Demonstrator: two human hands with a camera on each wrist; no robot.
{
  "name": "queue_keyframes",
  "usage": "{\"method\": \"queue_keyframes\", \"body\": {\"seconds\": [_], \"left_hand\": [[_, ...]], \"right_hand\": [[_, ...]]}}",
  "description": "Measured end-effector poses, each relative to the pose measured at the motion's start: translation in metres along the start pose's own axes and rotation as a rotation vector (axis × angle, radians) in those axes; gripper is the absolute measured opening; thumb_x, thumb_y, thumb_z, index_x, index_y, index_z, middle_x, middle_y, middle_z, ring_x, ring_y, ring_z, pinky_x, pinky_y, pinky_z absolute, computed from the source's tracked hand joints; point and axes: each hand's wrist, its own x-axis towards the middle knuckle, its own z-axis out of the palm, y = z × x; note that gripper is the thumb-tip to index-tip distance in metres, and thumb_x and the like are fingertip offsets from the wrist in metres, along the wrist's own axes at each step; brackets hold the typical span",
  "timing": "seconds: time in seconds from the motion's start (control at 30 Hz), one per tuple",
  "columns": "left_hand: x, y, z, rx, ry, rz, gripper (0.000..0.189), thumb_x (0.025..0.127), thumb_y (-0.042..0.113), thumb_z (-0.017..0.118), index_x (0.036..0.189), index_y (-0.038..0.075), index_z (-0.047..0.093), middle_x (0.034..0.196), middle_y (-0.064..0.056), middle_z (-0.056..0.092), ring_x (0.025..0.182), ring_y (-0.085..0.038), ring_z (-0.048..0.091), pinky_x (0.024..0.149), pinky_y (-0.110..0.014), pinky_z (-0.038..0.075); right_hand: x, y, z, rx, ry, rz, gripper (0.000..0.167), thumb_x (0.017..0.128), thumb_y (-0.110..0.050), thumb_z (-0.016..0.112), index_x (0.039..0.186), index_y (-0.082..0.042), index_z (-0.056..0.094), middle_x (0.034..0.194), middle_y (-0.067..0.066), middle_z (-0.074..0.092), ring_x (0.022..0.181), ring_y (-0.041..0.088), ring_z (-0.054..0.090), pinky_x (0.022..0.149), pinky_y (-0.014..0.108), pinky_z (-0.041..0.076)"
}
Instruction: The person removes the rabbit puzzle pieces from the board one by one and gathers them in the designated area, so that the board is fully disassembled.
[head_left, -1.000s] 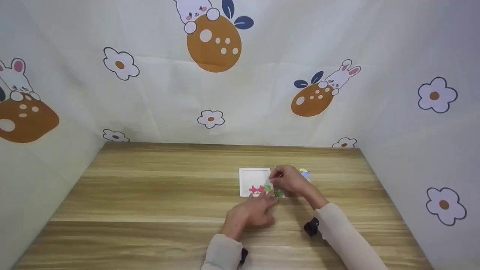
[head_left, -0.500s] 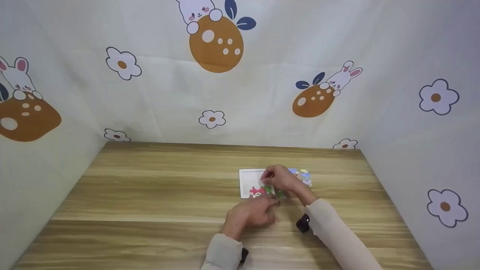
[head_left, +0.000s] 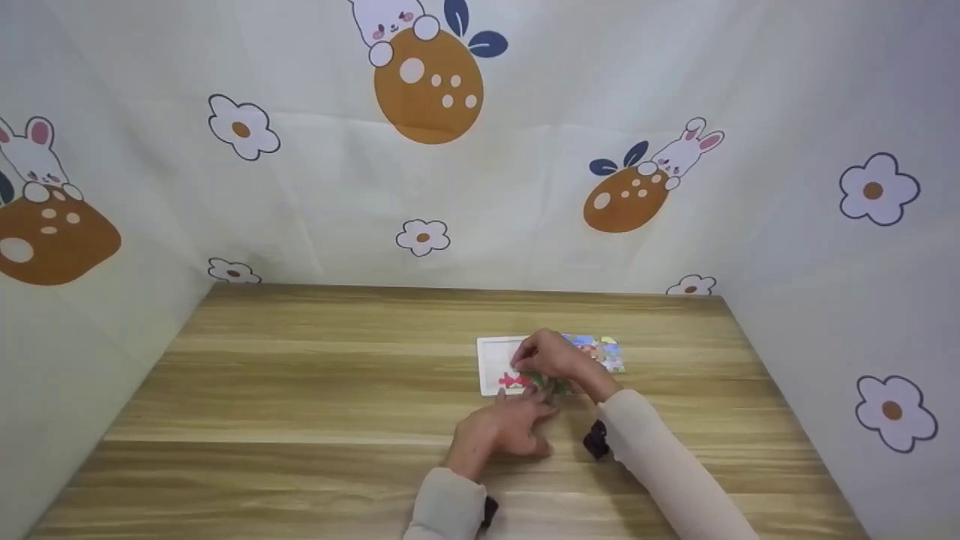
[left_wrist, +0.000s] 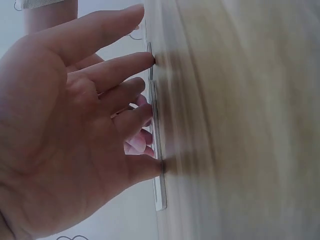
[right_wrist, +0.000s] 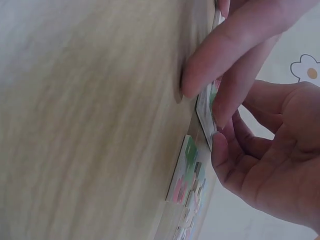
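A white square puzzle tray [head_left: 481,367] lies on the table, with red and green puzzle pieces [head_left: 508,381] along its near edge. My left hand [head_left: 506,427] stretches its fingers to the tray's near side; in the left wrist view the fingertips touch the tray edge [left_wrist: 159,192]. Over the tray's interior, my right hand [head_left: 555,356] pinches a small puzzle piece between thumb and forefinger, mostly hidden by the fingers. The right wrist view shows the thumb [right_wrist: 220,150] bent in close to the left hand's fingers.
To the right of the tray lie several more puzzle pieces [head_left: 611,354], colourful and close together, partly behind the right hand. The wooden table [head_left: 300,390] meets a printed cloth backdrop [head_left: 315,195] at the back and sides.
My right hand has moved left from the tray's right rim to over its interior, uncovering more of the pieces on the right. The left hand has stayed in place.
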Motion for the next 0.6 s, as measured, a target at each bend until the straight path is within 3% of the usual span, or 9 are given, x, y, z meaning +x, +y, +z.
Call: {"method": "queue_keyframes", "body": {"seconds": [0.23, 0.43, 0.6], "left_hand": [[0.0019, 0.0041, 0.0024, 0.038, 0.022, -0.01, 0.068, 0.087, 0.037, 0.072, 0.149, 0.02, 0.048, 0.165, -0.005, 0.031, 0.155, -0.021, 0.024, 0.123, -0.062, 0.02], [0.0015, 0.0037, 0.0028, 0.006, 0.024, -0.012, 0.074, 0.088, 0.036, 0.072, 0.154, 0.023, 0.041, 0.166, -0.008, 0.028, 0.156, -0.021, 0.022, 0.123, -0.063, 0.018], [0.0015, 0.0012, 0.0012, 0.002, 0.014, 0.001, 0.069, 0.089, 0.036, 0.07, 0.152, 0.022, 0.044, 0.167, -0.006, 0.026, 0.156, -0.02, 0.021, 0.123, -0.063, 0.016]], "right_hand": [[-0.001, 0.0028, -0.0006, 0.039, -0.011, 0.002, 0.007, 0.091, -0.007, 0.072, 0.091, -0.004, 0.078, 0.085, 0.006, 0.075, 0.072, 0.007, 0.057, 0.066, 0.019, 0.047], [-0.0014, 0.0031, 0.0012, 0.045, -0.01, 0.035, 0.006, 0.09, -0.006, 0.072, 0.09, -0.005, 0.078, 0.086, 0.006, 0.075, 0.073, 0.009, 0.058, 0.066, 0.02, 0.047], [-0.0024, 0.0023, 0.0022, 0.04, 0.021, 0.059, 0.004, 0.089, -0.005, 0.073, 0.092, -0.005, 0.076, 0.085, 0.004, 0.072, 0.075, 0.011, 0.058, 0.067, 0.021, 0.047]]}}
